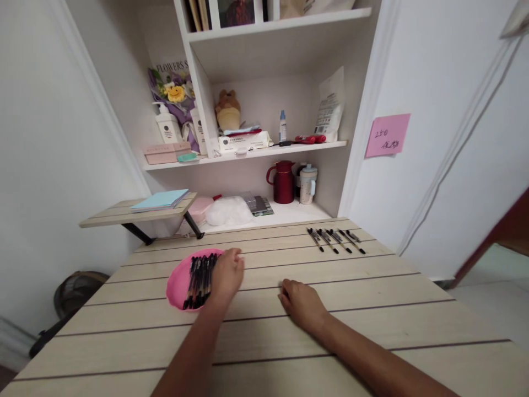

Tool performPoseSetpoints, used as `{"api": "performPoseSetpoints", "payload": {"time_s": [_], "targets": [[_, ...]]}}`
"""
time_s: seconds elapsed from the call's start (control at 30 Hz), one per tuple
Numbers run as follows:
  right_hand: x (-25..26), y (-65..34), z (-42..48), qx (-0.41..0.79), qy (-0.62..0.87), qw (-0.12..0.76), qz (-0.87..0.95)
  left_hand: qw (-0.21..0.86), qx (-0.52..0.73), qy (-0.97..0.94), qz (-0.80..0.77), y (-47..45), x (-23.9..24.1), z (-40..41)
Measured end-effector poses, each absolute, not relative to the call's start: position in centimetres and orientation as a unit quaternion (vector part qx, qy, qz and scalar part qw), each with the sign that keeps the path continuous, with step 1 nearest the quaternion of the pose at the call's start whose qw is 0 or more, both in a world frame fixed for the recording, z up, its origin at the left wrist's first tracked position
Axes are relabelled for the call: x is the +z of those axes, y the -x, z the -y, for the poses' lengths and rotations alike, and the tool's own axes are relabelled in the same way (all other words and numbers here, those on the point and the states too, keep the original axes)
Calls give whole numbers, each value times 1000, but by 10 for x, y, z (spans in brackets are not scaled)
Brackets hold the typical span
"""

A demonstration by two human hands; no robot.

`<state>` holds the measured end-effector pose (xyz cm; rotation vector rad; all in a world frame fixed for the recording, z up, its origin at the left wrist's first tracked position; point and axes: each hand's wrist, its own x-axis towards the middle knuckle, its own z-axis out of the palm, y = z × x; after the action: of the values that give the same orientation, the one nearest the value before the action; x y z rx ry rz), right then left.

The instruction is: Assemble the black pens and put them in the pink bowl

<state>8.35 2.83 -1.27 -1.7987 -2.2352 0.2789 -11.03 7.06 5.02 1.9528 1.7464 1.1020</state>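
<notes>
A round pink dish (175,286) sits on the slatted wooden table, with several black-capped pens (199,281) lying side by side in it. My left hand (228,271) is at the dish's right edge, over its rim and close to the pens. Its fingers are curled in, and I cannot see whether anything is between them. My right hand (302,304) rests on the table to the right of the dish, fingers loosely closed, with nothing showing in them. Farther back on the right, several more pens (335,241) lie in a slanted row, apart from both hands.
A small raised shelf (119,212) with blue paper (161,199) stands at the table's back left. Behind the table, white shelving holds a red jug (284,183), a speckled cup (307,184) and a white plastic bag (230,211). A pink note (387,135) is on the right wall.
</notes>
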Motion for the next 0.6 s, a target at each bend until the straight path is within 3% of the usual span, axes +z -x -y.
{"api": "performPoseSetpoints", "payload": {"time_s": [0.07, 0.2, 0.4, 0.6], "targets": [[-14, -83, -28, 87, 623, 133, 766, -4, 277, -673, -686, 144, 61, -74], [-17, -82, -27, 64, 616, 150, 771, -27, 85, -615, -783, 189, 56, -76], [-18, -82, -24, 56, 612, 157, 774, -35, 92, -589, -802, 204, 43, -79], [-15, -81, -23, 57, 616, 156, 770, 45, 109, -564, -817, 213, 53, -79]]}}
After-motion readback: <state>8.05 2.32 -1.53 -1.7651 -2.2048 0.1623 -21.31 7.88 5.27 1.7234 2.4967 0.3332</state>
